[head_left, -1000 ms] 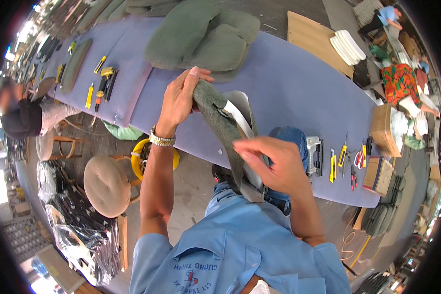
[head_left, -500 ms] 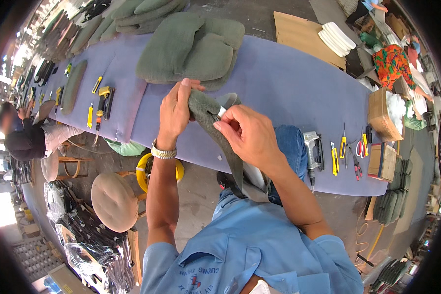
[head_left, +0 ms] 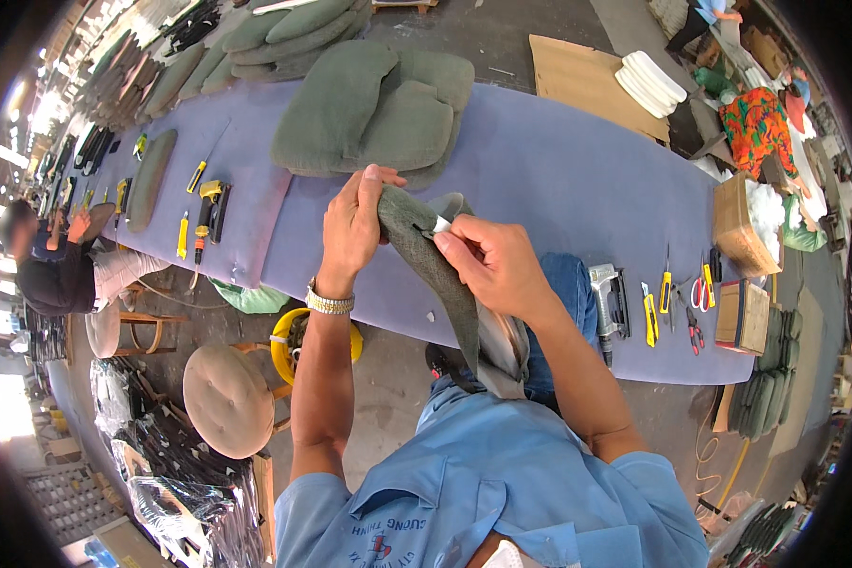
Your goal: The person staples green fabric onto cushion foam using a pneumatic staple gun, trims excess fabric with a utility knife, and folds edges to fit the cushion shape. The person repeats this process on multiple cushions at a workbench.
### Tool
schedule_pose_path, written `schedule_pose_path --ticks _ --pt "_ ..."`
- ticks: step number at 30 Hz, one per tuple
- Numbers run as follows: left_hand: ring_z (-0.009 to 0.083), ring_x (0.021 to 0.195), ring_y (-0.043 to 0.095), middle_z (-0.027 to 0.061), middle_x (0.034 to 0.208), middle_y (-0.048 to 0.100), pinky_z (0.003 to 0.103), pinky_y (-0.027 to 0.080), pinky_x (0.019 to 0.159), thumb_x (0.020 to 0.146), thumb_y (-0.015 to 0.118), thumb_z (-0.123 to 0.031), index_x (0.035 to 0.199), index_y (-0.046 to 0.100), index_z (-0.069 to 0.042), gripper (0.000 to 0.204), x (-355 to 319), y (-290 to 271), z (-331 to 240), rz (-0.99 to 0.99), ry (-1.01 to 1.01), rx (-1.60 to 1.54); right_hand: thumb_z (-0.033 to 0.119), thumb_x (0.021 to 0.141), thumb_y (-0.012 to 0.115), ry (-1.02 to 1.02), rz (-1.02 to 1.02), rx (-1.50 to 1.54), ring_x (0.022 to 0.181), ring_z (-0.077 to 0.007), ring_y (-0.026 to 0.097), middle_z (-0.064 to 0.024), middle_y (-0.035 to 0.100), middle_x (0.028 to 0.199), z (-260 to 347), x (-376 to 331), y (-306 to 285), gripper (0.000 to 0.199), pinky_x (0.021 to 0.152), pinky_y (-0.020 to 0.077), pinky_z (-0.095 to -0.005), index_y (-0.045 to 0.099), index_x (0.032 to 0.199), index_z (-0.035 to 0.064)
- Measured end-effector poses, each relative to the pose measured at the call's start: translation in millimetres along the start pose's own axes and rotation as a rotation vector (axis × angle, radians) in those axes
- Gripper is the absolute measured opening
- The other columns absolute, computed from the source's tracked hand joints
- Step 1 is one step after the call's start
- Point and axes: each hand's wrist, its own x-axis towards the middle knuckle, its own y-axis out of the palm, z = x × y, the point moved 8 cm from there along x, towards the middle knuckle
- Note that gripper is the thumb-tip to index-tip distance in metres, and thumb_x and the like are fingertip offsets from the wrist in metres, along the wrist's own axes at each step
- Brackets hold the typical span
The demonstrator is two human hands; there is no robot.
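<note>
Left hand (head_left: pixel 355 227) raised, fingers curled in a grip, wrist straight. Right hand (head_left: pixel 492 265) pinching, forearm angled inward.

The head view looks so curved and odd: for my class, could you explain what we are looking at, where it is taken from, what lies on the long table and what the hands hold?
The picture comes from a wide fisheye camera worn on a person's head, looking down, so straight edges bend. The two bare forearms rising from the lower edge are that person's own. The left hand and the right hand together grip a dark green fabric cover with a pale lining, which hangs toward the blue shirt. Beyond lies a long purple padded worktable. On it rest a stack of green cushions, yellow-handled knives, a grey staple gun and red-handled scissors. Another person sits at far left.
</note>
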Motion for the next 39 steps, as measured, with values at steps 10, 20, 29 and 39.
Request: schedule_pose_path --ticks 10,20,29,39 --pt "0.0217 0.075 0.070 0.0092 0.094 0.074 0.036 0.054 0.072 0.112 0.034 -0.047 0.108 0.076 -0.005 0.059 2 7 -7 -0.047 0.112 0.059 0.024 0.096 0.076 -0.042 -0.162 0.032 0.053 -0.0112 0.050 -0.0018 0.053 0.061 7 -14 -19 0.025 0.052 0.0415 -0.0299 0.063 0.084 0.0054" --pt "0.0406 0.148 0.038 0.0268 0.164 0.031 0.044 0.039 0.116 0.107 0.052 -0.038 0.157 0.034 -0.002 0.065 -18 48 5 -0.054 0.378 -0.031 0.029 0.101 0.067 -0.045 -0.101 -0.191 0.054 -0.0219 0.048 -0.0108 0.052 0.060 -16 15 -31 0.032 0.053 0.0404 -0.0365 0.062 0.083 0.0037" --pt "0.0355 0.088 0.067 0.0309 0.105 0.065 0.043 0.052 0.077 0.103 0.063 -0.022 0.144 0.051 0.004 0.050 -102 130 48 -0.078 -0.001 0.050 0.035 0.102 0.061 0.020 -0.171 -0.132 0.057 -0.0305 0.055 -0.0177 0.059 0.064 -55 46 -45 0.041 0.058 0.0421 -0.0452 0.062 0.082 -0.0006" --pt "0.0165 0.066 0.039 0.0161 0.066 0.043 0.039 0.042 0.060 0.108 0.055 -0.021 0.093 0.061 0.008 0.033 -72 128 49 0.201 -0.008 -0.021 0.034 0.102 0.060 0.341 -0.310 0.025 0.059 -0.0251 0.053 -0.0152 0.060 0.066 -113 4 -106 0.040 0.061 0.0442 -0.0412 0.064 0.085 -0.0014"
